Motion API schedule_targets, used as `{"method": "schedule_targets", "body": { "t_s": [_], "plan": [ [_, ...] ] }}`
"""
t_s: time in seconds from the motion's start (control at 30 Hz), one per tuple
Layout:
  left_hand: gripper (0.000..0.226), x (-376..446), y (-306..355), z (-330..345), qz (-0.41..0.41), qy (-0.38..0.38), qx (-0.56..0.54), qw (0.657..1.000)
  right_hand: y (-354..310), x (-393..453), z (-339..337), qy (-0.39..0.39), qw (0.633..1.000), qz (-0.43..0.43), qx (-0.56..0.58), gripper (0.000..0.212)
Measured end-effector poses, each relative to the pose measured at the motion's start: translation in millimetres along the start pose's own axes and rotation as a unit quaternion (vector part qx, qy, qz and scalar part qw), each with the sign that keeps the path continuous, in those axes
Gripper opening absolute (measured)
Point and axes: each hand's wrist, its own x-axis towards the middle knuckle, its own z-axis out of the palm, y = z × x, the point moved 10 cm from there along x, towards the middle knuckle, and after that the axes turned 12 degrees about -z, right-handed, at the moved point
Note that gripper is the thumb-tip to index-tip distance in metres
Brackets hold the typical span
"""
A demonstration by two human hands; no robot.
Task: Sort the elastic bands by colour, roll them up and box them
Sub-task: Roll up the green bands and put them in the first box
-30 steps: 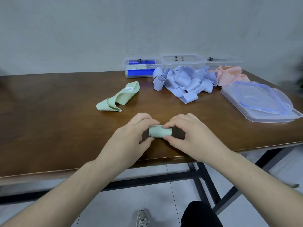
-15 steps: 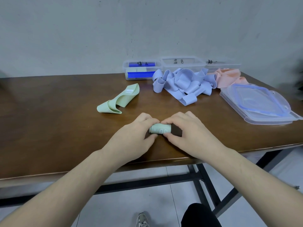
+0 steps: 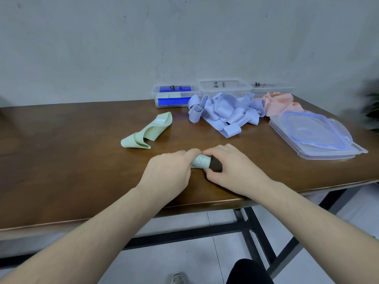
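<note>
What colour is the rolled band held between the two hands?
Pale green, with white "30" printed on it: the rolled band, seen in the head view.

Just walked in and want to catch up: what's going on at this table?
A person is rolling a green band tight between left hand and right hand. Another green band lies loose; blue bands and pink bands wait in piles before three clear boxes.

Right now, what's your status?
Left hand and right hand both grip rolled green band. One loose green band waits. Nothing in the way.
</note>
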Motion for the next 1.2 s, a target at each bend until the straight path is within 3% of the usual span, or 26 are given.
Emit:
{"method": "schedule_targets", "body": {
  "t_s": [0.17, 0.3, 0.43, 0.5, 0.6, 0.8, 0.97, 1.2],
  "plan": [
    [0.038, -2.4, -5.7, -6.1, -0.033, -0.005, -0.039, 0.999, -4.5, -4.8, -12.6, 0.048, 0.999, -0.002, 0.026, 0.03],
    [0.043, 1.8, -6.5, -0.3, -0.078, -0.083, -0.149, 0.982, -6.7, -8.3, -18.1, 0.052, 0.997, 0.0, 0.056, 0.032],
    [0.033, 4.1, 0.0, 4.7, -0.15, -0.156, -0.384, 0.898, -7.5, -7.2, -20.8, 0.055, 0.995, 0.023, 0.08, 0.039],
    [0.027, 2.2, 3.8, 4.4, -0.177, -0.172, -0.437, 0.865, -10.4, -6.9, -21.4, 0.055, 0.994, 0.029, 0.088, 0.044],
    [0.012, 1.0, 10.9, 2.0, -0.16, -0.176, -0.456, 0.858, -8.6, -7.1, -28.8, 0.081, 0.991, 0.045, 0.101, 0.047],
    [0.046, 18.2, 8.2, -4.3, -0.157, -0.176, -0.468, 0.852, -4.6, 13.2, -29.7, 0.051, 0.985, 0.039, 0.159, 0.074],
    [0.06, 52.1, -8.5, 7.8, -0.174, -0.192, -0.487, 0.834, 11.9, 43.8, -28.2, 0.02, 0.989, 0.068, 0.128, 0.058],
    [0.045, 130.3, -31.6, 18.0, -0.18, -0.203, -0.521, 0.809, 43.7, 111.4, -31.9, 0.048, 0.988, 0.101, 0.103, 0.046]
  ]
}}
